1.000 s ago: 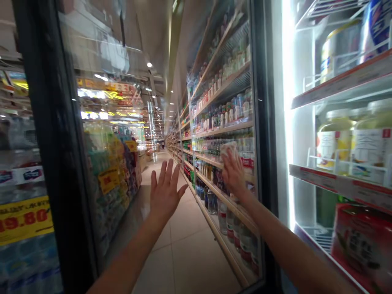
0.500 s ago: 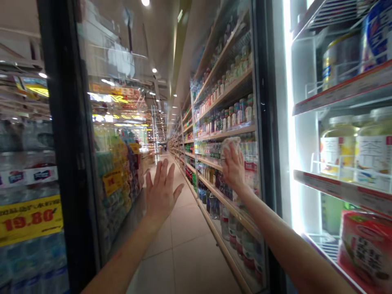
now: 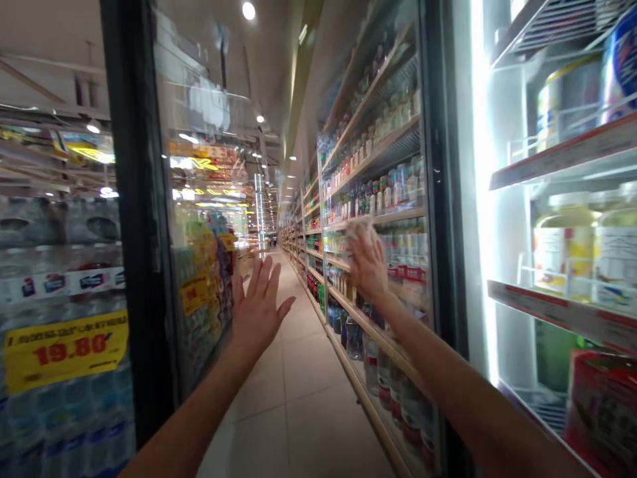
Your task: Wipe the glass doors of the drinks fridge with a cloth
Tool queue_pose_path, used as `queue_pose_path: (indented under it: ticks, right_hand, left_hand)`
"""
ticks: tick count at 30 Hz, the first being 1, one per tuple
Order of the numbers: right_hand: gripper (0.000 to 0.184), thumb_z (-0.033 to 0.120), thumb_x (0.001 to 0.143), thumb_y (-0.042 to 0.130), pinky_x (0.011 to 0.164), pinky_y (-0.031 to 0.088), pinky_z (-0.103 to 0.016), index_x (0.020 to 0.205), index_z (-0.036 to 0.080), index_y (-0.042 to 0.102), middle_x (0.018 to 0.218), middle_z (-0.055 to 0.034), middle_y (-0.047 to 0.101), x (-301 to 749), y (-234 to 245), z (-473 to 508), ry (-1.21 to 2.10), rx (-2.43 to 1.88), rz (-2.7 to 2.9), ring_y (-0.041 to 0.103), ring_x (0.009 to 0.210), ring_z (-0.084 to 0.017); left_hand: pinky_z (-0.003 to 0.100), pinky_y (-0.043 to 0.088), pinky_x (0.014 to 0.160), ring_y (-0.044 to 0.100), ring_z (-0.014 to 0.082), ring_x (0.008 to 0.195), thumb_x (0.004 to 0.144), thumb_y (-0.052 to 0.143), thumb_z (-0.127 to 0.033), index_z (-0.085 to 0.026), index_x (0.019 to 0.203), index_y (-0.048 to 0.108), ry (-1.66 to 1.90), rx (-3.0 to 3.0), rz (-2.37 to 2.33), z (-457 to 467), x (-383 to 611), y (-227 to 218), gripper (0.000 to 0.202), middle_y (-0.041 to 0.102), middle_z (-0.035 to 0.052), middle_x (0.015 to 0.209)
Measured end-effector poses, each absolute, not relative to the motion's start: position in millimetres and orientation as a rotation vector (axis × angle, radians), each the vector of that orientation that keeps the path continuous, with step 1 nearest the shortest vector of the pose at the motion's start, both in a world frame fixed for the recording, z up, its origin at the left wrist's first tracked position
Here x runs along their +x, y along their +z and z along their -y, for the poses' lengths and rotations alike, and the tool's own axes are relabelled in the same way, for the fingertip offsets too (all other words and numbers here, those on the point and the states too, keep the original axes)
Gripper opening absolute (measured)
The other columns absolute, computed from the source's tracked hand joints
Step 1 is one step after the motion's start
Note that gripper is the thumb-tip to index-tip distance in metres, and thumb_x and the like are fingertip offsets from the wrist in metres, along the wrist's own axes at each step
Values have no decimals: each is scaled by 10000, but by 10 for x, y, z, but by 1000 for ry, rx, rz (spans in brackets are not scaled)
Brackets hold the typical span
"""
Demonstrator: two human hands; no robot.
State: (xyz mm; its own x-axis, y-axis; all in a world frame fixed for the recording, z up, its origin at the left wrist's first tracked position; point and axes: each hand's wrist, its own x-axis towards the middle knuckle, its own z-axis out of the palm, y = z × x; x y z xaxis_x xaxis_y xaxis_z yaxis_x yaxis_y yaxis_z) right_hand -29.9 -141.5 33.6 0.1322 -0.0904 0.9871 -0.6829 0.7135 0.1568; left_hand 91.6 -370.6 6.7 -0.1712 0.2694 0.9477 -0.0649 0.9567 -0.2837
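An open glass fridge door (image 3: 298,119) stands in front of me, and a store aisle shows through it. My left hand (image 3: 256,302) lies flat against the pane with fingers spread and holds nothing. My right hand (image 3: 369,265) presses a white cloth (image 3: 359,229) to the glass, higher up and nearer the door's right frame (image 3: 442,199). The cloth is blurred by motion.
The door's dark left frame (image 3: 134,232) stands beside stacked water bottles with a yellow price sign (image 3: 64,348). To the right, the lit fridge shelves (image 3: 562,156) carry large jars (image 3: 572,245) and a red package (image 3: 602,398). Drink shelves line the aisle beyond.
My right hand has slid the cloth left and slightly up across the glass. The left hand stays flat on the pane. The view has shifted, so the door frame sits further right.
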Motion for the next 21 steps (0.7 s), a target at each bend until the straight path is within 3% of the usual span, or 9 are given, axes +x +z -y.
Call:
queue_pose_path:
  ticks: [3, 5, 9, 13, 18, 21]
  right_hand:
    - [533, 188, 856, 356, 1090, 219, -592, 1388, 191, 371, 1502, -82, 269, -513, 601, 1117, 724, 375, 1297, 193, 1396, -305]
    - [542, 181, 853, 353, 1093, 210, -601, 1395, 195, 359, 1507, -73, 257, -485, 712, 1205, 726, 391, 1288, 170, 1402, -308]
    - [562, 168, 839, 407, 1147, 184, -509, 1395, 235, 364, 1495, -18, 304, -107, 529, 1875, 422, 823, 1368, 99, 1426, -248]
    - [517, 185, 831, 435, 1160, 179, -450, 1346, 232, 439, 1431, -6, 421, 121, 298, 2216, 157, 1126, 1335, 120, 1423, -206]
    - [506, 180, 849, 381, 1119, 200, -534, 1353, 186, 418, 1483, -58, 324, -8, 771, 2057, 525, 744, 1355, 110, 1423, -252]
    - [509, 172, 842, 383, 1130, 173, -541, 1350, 169, 421, 1489, -58, 308, 60, 916, 2256, 567, 748, 1339, 85, 1426, -261]
  left_hand:
    - [470, 116, 1131, 270, 245, 1374, 888, 443, -396, -153, 1434, 240, 323, -146, 1725, 3725, 934, 39, 631, 348, 147, 1451]
    - [464, 105, 1134, 263, 243, 1377, 893, 430, -396, -140, 1426, 262, 321, -146, 1731, 3721, 927, 30, 615, 351, 149, 1449]
    - [464, 105, 1133, 254, 243, 1380, 897, 415, -398, -138, 1417, 283, 315, -161, 1745, 3773, 934, 13, 597, 342, 150, 1455]
    - [504, 131, 1115, 217, 285, 1390, 884, 405, -473, -112, 1427, 247, 242, -57, 1728, 3980, 1044, -24, 671, 299, 187, 1468]
    - [488, 184, 1104, 217, 284, 1390, 889, 381, -489, -88, 1428, 226, 240, -9, 1765, 4192, 1241, -88, 689, 286, 197, 1472]
    - [463, 196, 1107, 235, 266, 1386, 894, 397, -445, -101, 1412, 270, 297, -61, 1773, 4229, 1336, -141, 635, 322, 180, 1460]
